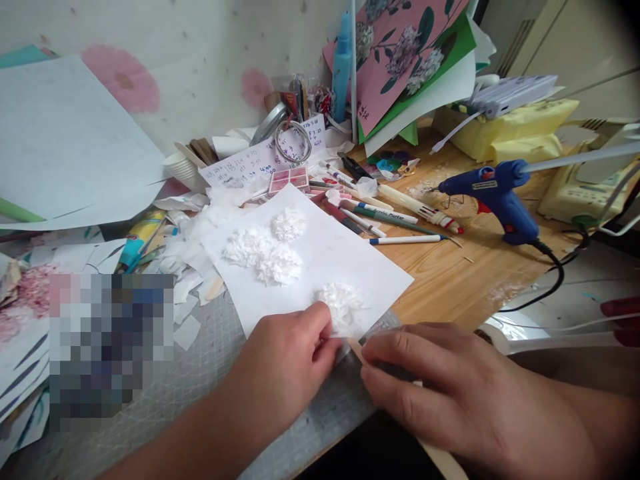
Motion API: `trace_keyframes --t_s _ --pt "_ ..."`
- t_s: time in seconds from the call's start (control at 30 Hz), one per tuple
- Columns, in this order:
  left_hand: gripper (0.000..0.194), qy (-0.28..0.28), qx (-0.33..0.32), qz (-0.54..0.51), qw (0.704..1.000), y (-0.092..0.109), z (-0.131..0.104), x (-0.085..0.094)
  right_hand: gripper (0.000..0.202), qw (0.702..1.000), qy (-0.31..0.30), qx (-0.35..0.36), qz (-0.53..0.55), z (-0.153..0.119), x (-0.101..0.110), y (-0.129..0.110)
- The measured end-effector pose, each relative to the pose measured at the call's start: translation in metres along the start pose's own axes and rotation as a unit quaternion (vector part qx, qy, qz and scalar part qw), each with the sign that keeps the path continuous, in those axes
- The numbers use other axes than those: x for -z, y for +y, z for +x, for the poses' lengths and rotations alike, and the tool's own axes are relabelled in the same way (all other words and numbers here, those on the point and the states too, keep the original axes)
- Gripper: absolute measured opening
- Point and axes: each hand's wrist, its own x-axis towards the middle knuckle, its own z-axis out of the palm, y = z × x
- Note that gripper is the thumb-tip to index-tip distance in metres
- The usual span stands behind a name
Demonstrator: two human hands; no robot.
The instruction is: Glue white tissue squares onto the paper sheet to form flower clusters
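Note:
On a white paper sheet [345, 257] sits a cluster of ruffled white paper flowers [280, 263], with one more ruffled white paper flower [343, 303] near the sheet's front edge. My left hand [287, 357] is closed, thumb and forefinger pinched at the near side of that single flower; the fingertips partly hide what lies between them. In my right hand [440, 387] is a thin, flat wooden stick [356, 349], gripped by thumb and fingers. Its tip points at the left fingertips, and its middle is hidden under the right hand.
Behind the sheet lie several markers [390, 213] and a pink palette [289, 180]. A blue glue gun [500, 197] with a black cord stands at right, near a yellow package [523, 133]. Paper scraps [187, 267] lie at left on the grey cutting mat [200, 373].

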Motion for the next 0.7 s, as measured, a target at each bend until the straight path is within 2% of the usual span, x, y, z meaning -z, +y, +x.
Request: trace_keyframes --t_s 0.17,0.27,0.4,0.57,0.7 --pt "0.007 -0.042 -0.024 -0.016 0.999 0.003 0.002 0.007 0.035 0.993 0.052 0.041 -0.095 0.006 -0.004 -0.004" --pt "0.02 -0.079 -0.049 -0.028 0.995 0.004 0.003 0.012 0.032 0.99 0.028 0.07 -0.117 0.007 -0.003 -0.004" --pt "0.016 -0.099 -0.08 0.0 0.992 0.001 0.004 0.014 0.032 0.988 0.026 0.059 -0.14 0.006 -0.006 -0.007" --pt "0.016 -0.088 -0.103 0.025 0.99 -0.007 0.004 0.01 0.029 0.988 0.038 0.053 -0.139 0.009 -0.01 -0.01" --pt "0.017 -0.072 -0.086 0.041 0.993 -0.008 0.007 0.01 0.027 0.987 0.038 0.059 -0.145 0.013 -0.011 -0.01"
